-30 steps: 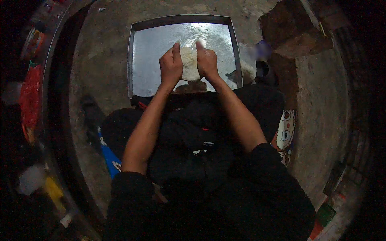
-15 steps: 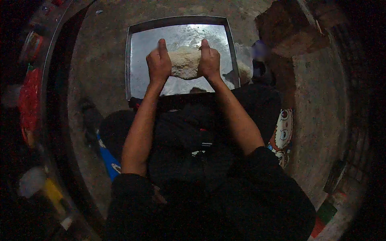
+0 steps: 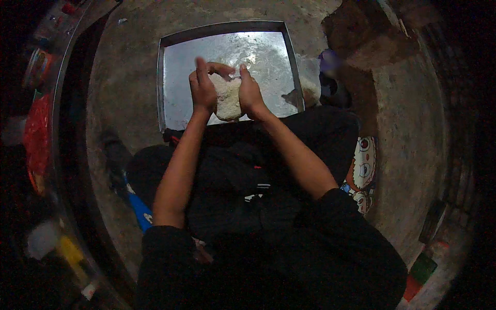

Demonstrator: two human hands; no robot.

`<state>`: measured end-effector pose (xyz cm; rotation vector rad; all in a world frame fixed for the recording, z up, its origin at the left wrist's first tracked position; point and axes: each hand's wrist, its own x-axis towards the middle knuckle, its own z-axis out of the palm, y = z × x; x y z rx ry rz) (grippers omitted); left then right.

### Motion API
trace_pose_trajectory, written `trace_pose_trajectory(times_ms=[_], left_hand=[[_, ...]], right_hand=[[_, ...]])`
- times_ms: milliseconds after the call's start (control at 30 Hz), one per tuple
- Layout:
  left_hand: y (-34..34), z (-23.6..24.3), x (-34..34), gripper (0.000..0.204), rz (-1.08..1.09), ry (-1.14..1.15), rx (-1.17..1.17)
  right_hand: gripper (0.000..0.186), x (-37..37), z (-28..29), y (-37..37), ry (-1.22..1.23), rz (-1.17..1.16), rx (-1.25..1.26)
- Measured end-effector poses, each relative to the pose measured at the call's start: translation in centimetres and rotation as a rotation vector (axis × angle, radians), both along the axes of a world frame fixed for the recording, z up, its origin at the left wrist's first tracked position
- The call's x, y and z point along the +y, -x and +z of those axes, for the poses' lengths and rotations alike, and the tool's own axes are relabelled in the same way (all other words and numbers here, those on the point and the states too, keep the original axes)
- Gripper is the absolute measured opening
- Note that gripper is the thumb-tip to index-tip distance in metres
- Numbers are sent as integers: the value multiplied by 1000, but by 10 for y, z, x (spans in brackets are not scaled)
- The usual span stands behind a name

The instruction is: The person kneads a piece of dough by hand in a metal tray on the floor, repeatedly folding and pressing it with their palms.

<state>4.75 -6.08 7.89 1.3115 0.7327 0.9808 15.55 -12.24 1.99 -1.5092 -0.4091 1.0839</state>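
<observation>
Two bare hands press around a lump of pale dough (image 3: 227, 103) over the near half of a shallow metal tray (image 3: 181, 67).
The left hand (image 3: 204, 90) clasps the dough's left side, its grip partly curled — thumb raised, fingers bent across the far side toward the right hand (image 3: 250, 95), which hugs the opposite flank with its thumb up and its fingers mostly hidden. Whether the dough touches the tray cannot be told. The tray sits on a grey floor (image 3: 129, 67); just right of it is a blurred purple object (image 3: 328, 60), and beyond its right far corner a brown block (image 3: 361, 39). Well left of the tray hangs a red bag (image 3: 39, 134) — rightward and nearer the person, a cartoon-printed item (image 3: 365, 163).
</observation>
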Motion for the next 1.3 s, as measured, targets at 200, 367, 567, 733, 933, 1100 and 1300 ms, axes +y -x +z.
trace_pose_trajectory(times_ms=[200,367,567,733,933,1100,1300], left_hand=[[0,-1,2,71,186,106,215],[7,-26,13,43,96,535,-71],[-13,-21,-5,39,-8,517,3],[-18,-27,-13,57,-270,683,-313],[-18,-67,-1,77,100,356,242],[-6,-55,16,70,147,438,331],[17,-44,36,71,343,725,-205]], right_hand=[[88,0,13,5,89,28,-488],[74,-3,41,-7,-172,16,-791],[64,-9,37,-12,-558,18,-849],[78,-5,38,3,-557,125,-333],[75,13,25,10,-340,15,-550],[68,19,28,24,-414,-23,-532],[57,-4,25,44,-453,10,-688]])
